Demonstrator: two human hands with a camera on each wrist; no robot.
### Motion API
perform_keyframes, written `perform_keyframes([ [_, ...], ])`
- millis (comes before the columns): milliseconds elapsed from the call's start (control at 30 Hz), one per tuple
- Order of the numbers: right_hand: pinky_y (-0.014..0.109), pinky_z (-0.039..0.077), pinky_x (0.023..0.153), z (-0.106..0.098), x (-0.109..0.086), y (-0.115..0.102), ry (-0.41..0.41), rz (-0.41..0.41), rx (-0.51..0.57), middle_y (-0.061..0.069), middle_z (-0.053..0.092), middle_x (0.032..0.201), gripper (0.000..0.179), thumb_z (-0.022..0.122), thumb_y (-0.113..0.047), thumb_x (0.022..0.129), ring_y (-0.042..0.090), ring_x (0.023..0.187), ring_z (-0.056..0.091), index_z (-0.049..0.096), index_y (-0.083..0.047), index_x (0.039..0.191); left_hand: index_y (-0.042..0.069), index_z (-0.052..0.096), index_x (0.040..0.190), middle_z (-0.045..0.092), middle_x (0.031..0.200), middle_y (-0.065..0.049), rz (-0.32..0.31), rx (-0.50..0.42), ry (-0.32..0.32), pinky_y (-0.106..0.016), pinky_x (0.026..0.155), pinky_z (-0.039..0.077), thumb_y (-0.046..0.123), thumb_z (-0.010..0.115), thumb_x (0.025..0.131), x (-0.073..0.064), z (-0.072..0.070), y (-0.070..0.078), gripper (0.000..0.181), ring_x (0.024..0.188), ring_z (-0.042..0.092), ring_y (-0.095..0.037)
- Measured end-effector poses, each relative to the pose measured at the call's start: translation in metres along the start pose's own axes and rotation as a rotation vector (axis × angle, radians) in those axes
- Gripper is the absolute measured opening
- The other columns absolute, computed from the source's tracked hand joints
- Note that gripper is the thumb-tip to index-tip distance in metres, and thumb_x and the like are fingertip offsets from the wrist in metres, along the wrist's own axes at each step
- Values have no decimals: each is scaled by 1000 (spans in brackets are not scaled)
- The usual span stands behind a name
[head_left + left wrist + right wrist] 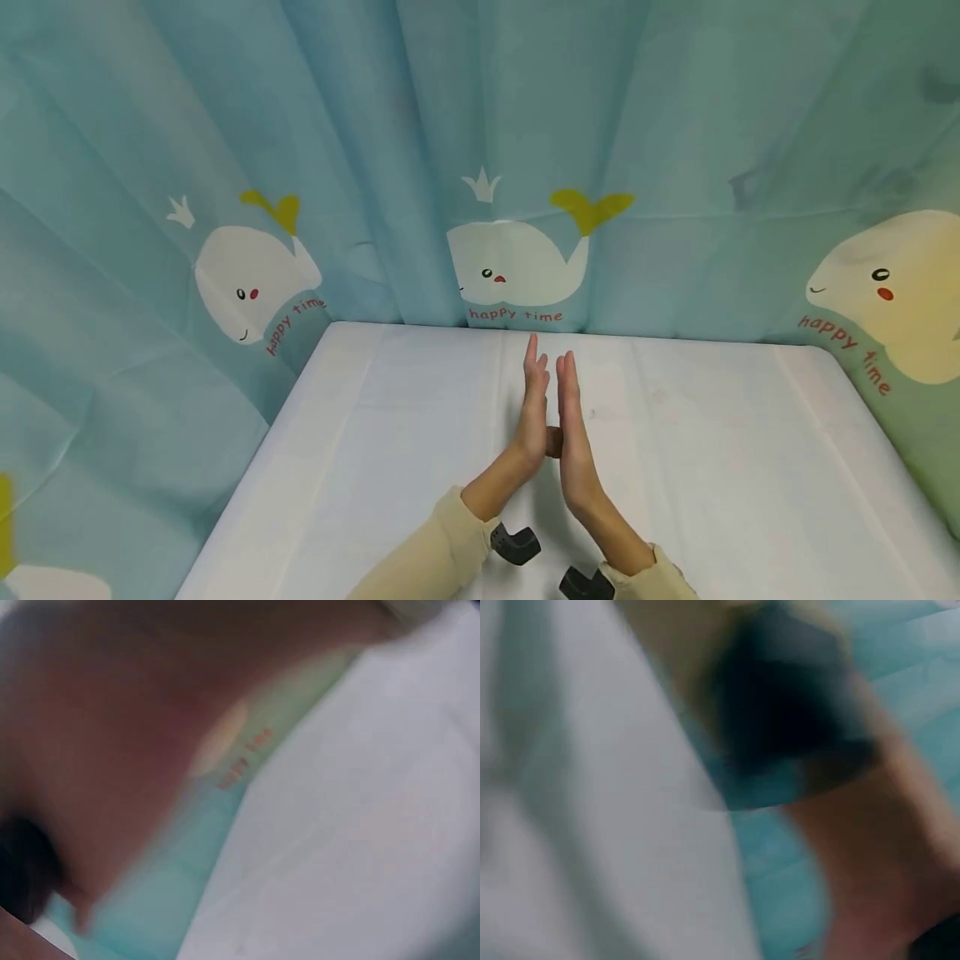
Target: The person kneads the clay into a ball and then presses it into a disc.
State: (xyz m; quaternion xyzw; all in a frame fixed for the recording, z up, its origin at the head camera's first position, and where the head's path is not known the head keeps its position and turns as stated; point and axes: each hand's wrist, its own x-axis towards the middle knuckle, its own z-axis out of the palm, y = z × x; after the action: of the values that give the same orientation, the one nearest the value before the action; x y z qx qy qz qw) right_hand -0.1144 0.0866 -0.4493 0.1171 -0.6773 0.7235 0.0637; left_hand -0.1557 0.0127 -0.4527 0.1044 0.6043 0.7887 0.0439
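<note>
A small brown roundish thing (554, 442) sits between my two palms, over the white table; its exact kind cannot be made out. My left hand (532, 417) presses against it from the left with fingers straight and pointing away from me. From the other side my right hand (573, 433) presses on it, palm facing the left one and fingers straight. In the left wrist view a blurred hand (112, 765) fills the upper left beside a dark rounded shape (26, 870). The right wrist view shows a blurred bare forearm (885, 840).
Below the hands lies a white table (420, 400), its far edge against a blue-green curtain (360, 167) printed with whales. Black wrist devices sit at the left cuff (516, 545) and the right cuff (587, 583). Beige sleeves (431, 554) cover the forearms.
</note>
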Motion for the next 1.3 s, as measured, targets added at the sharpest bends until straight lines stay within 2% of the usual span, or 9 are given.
perform_keyframes([
  [133, 59, 1, 120, -7, 18, -10, 41, -77, 6, -12, 6, 171, 54, 11, -43, 112, 12, 157, -1, -2, -40, 165, 29, 3, 167, 8, 171, -5, 28, 69, -87, -54, 122, 16, 47, 12, 111, -2, 2, -5, 59, 157, 10, -24],
  [333, 51, -8, 123, -28, 39, 16, 131, 41, 20, -19, 1, 170, 52, 14, -47, 112, 3, 155, -3, 1, -49, 162, 29, 0, 167, 5, 172, -5, 67, 8, -194, -53, 125, 9, 52, 8, 110, -14, 10, 4, 62, 158, 6, -30],
  [633, 33, 21, 118, -1, 6, 9, -20, -34, -22, -8, 0, 172, 54, 8, -38, 113, 17, 157, 0, 0, -33, 166, 30, 3, 167, 5, 172, -1, 31, -1, -5, -59, 123, 6, 47, 16, 110, 7, -4, 0, 61, 157, 9, -26],
  [800, 60, -4, 121, 0, 12, -13, 10, -107, -29, -9, 4, 172, 54, 11, -39, 113, 14, 157, -3, -2, -36, 165, 26, -2, 167, 1, 173, -1, 30, 33, -79, -54, 125, 5, 44, 12, 111, 8, -6, -16, 61, 158, 7, -27],
  [967, 57, -9, 122, -21, 36, -2, 97, -84, -87, -11, -3, 171, 57, 13, -43, 112, 11, 156, -8, -3, -33, 166, 33, -10, 165, 1, 172, -7, 32, -68, -177, -51, 124, 17, 54, 7, 109, -10, 9, -7, 62, 157, 7, -32],
  [1033, 52, -8, 123, -26, 36, 10, 102, -42, -85, -12, -6, 171, 55, 10, -42, 112, 10, 156, -9, -4, -34, 165, 35, -9, 165, 3, 172, -9, 46, -84, -172, -55, 123, 16, 57, 9, 108, -12, 12, 2, 63, 157, 7, -33],
  [1167, 32, 23, 116, -18, 13, 22, 38, 20, -18, -13, -8, 170, 53, 5, -39, 112, 14, 155, -3, -6, -39, 164, 33, -5, 166, 3, 172, -7, 94, -31, -104, -61, 122, 3, 55, 11, 109, -5, 11, 14, 63, 157, 8, -31],
  [1267, 31, 25, 113, -9, 0, 11, -4, -21, 13, -12, -6, 171, 53, 4, -40, 112, 16, 156, -3, -5, -39, 164, 27, -3, 167, 1, 172, -3, 143, 47, -59, -58, 123, 5, 50, 12, 111, 3, 8, 10, 62, 158, 7, -27],
  [1300, 35, 10, 120, -8, -1, 5, -11, -46, 24, -11, -5, 171, 54, 5, -40, 112, 15, 157, -7, -5, -38, 165, 26, -3, 167, 0, 172, -1, 157, 78, -57, -58, 123, 6, 48, 12, 111, 5, 8, 6, 62, 158, 5, -26],
])
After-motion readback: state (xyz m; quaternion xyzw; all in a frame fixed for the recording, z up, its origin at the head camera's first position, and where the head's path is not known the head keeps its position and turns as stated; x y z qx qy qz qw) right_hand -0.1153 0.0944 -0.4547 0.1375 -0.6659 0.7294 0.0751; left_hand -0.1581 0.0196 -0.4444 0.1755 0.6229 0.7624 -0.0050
